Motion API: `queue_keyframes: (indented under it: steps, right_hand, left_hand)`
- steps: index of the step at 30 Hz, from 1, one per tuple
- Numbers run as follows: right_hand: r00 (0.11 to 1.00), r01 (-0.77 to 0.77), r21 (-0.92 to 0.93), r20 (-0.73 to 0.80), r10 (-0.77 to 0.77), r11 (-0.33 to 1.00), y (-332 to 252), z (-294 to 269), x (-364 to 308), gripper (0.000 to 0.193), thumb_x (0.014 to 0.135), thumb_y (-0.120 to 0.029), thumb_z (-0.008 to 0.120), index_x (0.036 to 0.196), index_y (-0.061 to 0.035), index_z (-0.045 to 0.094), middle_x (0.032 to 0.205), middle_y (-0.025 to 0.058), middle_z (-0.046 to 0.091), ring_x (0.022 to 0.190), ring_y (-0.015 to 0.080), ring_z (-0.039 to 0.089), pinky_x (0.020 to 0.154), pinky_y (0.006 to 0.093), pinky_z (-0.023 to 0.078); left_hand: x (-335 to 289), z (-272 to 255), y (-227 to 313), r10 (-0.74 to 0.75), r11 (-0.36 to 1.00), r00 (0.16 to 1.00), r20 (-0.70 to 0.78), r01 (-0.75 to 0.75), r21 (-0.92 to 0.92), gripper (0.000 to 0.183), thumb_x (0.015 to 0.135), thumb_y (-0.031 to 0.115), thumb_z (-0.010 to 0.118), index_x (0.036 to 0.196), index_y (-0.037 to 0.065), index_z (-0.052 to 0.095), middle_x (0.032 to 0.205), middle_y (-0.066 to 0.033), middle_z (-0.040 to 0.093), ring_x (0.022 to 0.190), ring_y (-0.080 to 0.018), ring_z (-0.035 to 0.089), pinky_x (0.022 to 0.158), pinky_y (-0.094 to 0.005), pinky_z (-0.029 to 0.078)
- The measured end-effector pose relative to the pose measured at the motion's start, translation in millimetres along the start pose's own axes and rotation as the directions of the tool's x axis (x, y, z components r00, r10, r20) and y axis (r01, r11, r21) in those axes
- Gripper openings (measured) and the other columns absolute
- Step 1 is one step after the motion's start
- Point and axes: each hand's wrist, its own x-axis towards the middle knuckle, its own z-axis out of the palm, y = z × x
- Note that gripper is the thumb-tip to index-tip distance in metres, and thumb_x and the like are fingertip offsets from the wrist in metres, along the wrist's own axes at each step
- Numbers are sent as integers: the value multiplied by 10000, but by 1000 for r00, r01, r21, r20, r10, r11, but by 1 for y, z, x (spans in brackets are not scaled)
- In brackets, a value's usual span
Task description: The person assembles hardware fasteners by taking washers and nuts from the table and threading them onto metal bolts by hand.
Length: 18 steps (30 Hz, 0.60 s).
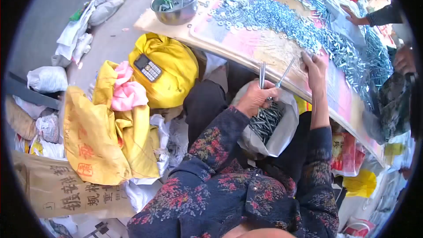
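Note:
My left hand (pixel 256 98) is closed on several long bolts that stick up from its fingers. One bolt (pixel 287 71) leans out to the right past my thumb, with a wider piece near its lower end. Just beneath that hand, a white sack (pixel 288 125) stands open between my legs, with many bolts (pixel 266 122) lying inside. At the near table edge, my right hand (pixel 314 68) has its fingers drawn together against the tabletop; whatever they may pinch is too small to make out. Beyond it spreads a heap of washers and nuts (pixel 264 15).
Loose bolts (pixel 352 61) cover the table's right side, near a co-worker's hand (pixel 356 19). A metal bowl (pixel 175 6) sits at the table's far left corner. Left of me, a phone (pixel 148 68) rests on a yellow sack (pixel 176 79), beside yellow cloth (pixel 94 136).

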Motion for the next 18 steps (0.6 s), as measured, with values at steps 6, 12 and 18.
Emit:
queue_keyframes:
  steps: [6,12,18]
  right_hand:
    - [989,-72,-22,127,74,997,-14,31,-23,263,896,-272,634,774,-41,609,655,-29,510,554,60,427,496,221,317]
    - [924,-34,179,381,-38,983,-21,-10,5,198,862,-175,682,930,10,660,709,-6,586,605,74,525,542,185,415]
    - [863,244,-458,504,24,855,-48,32,-25,339,845,-341,671,948,-21,712,707,74,626,632,142,580,604,291,476]
  left_hand:
    - [-23,-32,12,92,996,992,-86,-90,19,94,840,134,660,845,44,631,695,-34,605,533,-59,486,410,-191,316]
    - [-9,-22,18,-33,999,999,18,33,-24,120,843,146,664,863,48,598,742,-19,547,540,-36,419,417,-162,290]
    - [-10,-26,22,42,995,997,-62,-48,-93,98,822,91,681,833,35,601,701,-47,591,494,-53,437,403,-188,282]
